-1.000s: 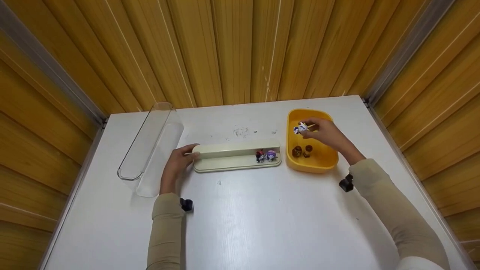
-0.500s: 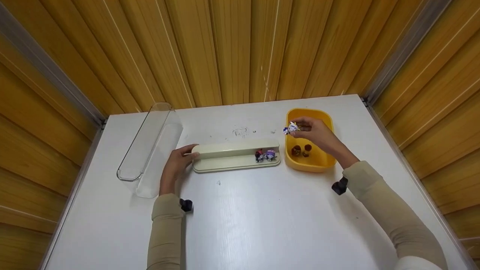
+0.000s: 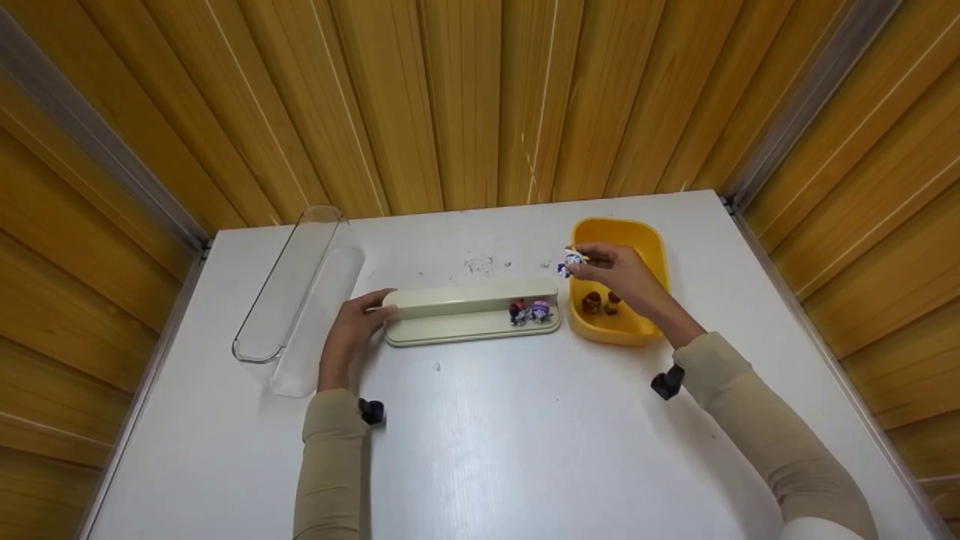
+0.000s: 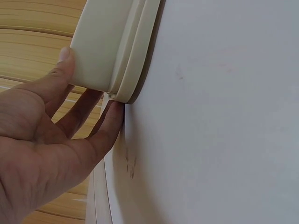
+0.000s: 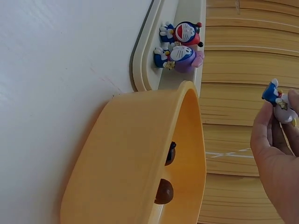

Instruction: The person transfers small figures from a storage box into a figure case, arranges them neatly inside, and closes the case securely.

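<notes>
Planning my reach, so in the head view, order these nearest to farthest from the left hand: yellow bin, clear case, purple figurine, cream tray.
From the left hand:
1. Cream tray: touched at its left end.
2. Clear case: left of the hand.
3. Purple figurine: at tray's right end.
4. Yellow bin: right, past the tray.

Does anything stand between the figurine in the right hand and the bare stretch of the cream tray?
Only the two Doraemon figurines at the right end of the cream tray, apparently low enough to pass over. The yellow bin is no barrier: the right hand holds the figurine above its rim.
</notes>
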The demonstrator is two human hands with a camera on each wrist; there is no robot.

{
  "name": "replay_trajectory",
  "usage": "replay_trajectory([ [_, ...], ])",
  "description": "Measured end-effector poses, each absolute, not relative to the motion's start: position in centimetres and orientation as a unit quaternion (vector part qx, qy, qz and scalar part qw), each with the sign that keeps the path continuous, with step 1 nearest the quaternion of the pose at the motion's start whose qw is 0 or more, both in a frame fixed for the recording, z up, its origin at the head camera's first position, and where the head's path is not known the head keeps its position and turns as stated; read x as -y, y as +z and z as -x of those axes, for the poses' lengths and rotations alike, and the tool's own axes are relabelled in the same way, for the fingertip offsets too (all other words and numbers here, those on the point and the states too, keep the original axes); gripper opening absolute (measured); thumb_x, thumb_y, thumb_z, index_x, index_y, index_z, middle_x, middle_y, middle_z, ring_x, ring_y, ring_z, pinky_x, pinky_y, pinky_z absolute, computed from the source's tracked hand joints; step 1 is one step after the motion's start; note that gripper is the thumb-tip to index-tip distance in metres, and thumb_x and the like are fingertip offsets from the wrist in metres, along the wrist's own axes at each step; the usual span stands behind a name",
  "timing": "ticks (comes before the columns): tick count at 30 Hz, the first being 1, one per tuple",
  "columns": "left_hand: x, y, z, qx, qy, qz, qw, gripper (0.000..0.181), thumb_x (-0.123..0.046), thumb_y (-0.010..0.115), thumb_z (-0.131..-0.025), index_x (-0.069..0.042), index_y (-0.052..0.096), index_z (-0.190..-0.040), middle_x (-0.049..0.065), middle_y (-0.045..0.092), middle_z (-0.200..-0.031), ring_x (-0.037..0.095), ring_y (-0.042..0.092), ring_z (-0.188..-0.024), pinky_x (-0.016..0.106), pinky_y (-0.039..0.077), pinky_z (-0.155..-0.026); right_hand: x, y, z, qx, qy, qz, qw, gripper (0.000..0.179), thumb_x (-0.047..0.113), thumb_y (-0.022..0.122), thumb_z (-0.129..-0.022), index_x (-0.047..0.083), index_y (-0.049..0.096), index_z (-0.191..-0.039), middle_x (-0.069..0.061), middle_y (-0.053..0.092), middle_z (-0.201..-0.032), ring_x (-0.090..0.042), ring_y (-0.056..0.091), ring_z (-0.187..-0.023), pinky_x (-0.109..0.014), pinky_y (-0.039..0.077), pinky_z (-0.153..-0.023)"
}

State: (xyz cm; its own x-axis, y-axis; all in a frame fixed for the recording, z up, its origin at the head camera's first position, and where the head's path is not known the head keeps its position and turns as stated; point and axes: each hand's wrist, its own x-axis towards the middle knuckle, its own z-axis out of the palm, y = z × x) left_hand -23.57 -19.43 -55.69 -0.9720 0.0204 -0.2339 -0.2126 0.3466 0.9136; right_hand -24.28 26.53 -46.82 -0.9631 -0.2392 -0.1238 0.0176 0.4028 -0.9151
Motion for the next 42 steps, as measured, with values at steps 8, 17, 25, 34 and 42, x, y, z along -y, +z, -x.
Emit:
replay_trajectory([
  [8, 19.4, -55.5, 23.3, -0.808, 0.579, 0.052, 0.098, 0.045, -0.020, 0.070, -0.098, -0.012, 0.061, -0.142, 0.017, 0.060, -0.140, 0.028, 0.059, -0.127, 0.042, 0.045, -0.110, -25.9, -47.8, 24.0, -0.810, -0.564, 0.121, 0.106, 0.050, 0.033, 0.074, -0.094, 0.016, 0.063, -0.140, -0.006, 0.063, -0.137, -0.021, 0.066, -0.115, -0.037, 0.053, -0.102],
  [17, 19.5, -55.6, 23.3, -0.818, 0.565, 0.049, 0.099, 0.046, -0.022, 0.069, -0.099, -0.012, 0.060, -0.144, 0.017, 0.059, -0.142, 0.028, 0.056, -0.129, 0.042, 0.044, -0.112, -24.9, -48.4, 23.5, -0.831, -0.532, 0.131, 0.096, 0.044, 0.024, 0.074, -0.095, 0.019, 0.066, -0.138, -0.004, 0.066, -0.133, -0.022, 0.068, -0.110, -0.030, 0.057, -0.093],
  [25, 19.4, -55.4, 23.2, -0.806, 0.580, 0.052, 0.103, 0.046, -0.021, 0.070, -0.099, -0.011, 0.060, -0.143, 0.015, 0.058, -0.142, 0.027, 0.056, -0.129, 0.041, 0.043, -0.112, -24.0, -48.8, 23.1, -0.832, -0.526, 0.150, 0.089, 0.044, 0.024, 0.077, -0.093, 0.014, 0.068, -0.135, -0.006, 0.067, -0.134, -0.022, 0.070, -0.110, -0.024, 0.056, -0.089],
  [34, 19.4, -55.3, 23.3, -0.811, 0.574, 0.047, 0.105, 0.046, -0.021, 0.069, -0.099, -0.011, 0.060, -0.143, 0.017, 0.056, -0.144, 0.029, 0.055, -0.131, 0.042, 0.043, -0.113, -23.0, -49.2, 22.9, -0.853, -0.494, 0.146, 0.086, 0.045, 0.033, 0.079, -0.091, 0.015, 0.071, -0.131, -0.006, 0.067, -0.132, -0.023, 0.069, -0.112, -0.028, 0.056, -0.093],
  [42, 19.3, -55.3, 23.4, -0.802, 0.583, 0.063, 0.111, 0.046, -0.020, 0.070, -0.098, -0.012, 0.060, -0.143, 0.016, 0.057, -0.144, 0.029, 0.056, -0.131, 0.042, 0.044, -0.111, -22.2, -49.7, 22.8, -0.846, -0.497, 0.169, 0.093, 0.043, 0.035, 0.079, -0.091, 0.016, 0.071, -0.129, -0.004, 0.069, -0.128, -0.022, 0.068, -0.110, -0.031, 0.057, -0.094],
])
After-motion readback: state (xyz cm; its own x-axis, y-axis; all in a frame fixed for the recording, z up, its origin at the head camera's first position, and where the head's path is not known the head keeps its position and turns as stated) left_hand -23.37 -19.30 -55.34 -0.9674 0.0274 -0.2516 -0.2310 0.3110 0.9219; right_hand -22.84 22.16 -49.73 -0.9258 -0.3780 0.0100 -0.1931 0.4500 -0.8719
